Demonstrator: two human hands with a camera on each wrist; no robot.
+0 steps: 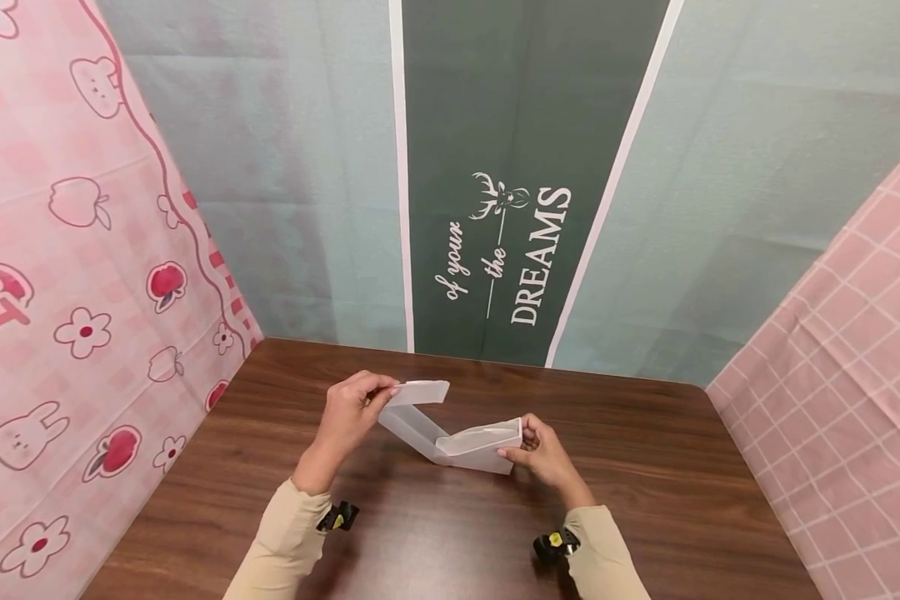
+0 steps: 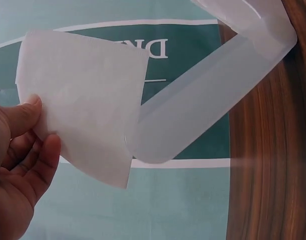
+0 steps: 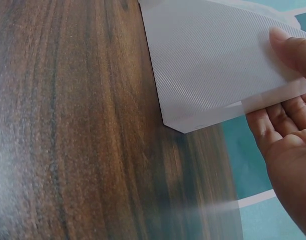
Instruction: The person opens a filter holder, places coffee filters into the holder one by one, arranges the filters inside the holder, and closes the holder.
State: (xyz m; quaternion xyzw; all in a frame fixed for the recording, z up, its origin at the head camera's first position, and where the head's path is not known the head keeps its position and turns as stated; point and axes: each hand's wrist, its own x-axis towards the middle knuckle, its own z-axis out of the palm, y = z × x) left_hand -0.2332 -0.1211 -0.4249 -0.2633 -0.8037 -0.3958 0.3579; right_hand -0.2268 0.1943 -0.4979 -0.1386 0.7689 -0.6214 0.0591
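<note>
A white, partly see-through plastic case (image 1: 480, 457) stands on the table with its lid (image 1: 412, 433) swung out to the left. Its ribbed side (image 3: 218, 55) shows in the right wrist view. My right hand (image 1: 543, 454) grips the case's right end, thumb on the near side and fingers around the end. Between thumb and fingers, my left hand (image 1: 352, 408) pinches a flat white sheet-like piece (image 2: 87, 105) by its edge. This piece overlaps the lid's far end in the left wrist view; whether they touch, I cannot tell. Thin clear-white material (image 1: 480, 435) shows in the case's opening.
The brown wooden table (image 1: 435, 542) carries the case. Behind it hangs a green cloth (image 1: 487, 342) with white lettering. Pink printed cloths line the left (image 1: 120, 333) and right (image 1: 832, 375) sides. A black strap-on device sits at each wrist.
</note>
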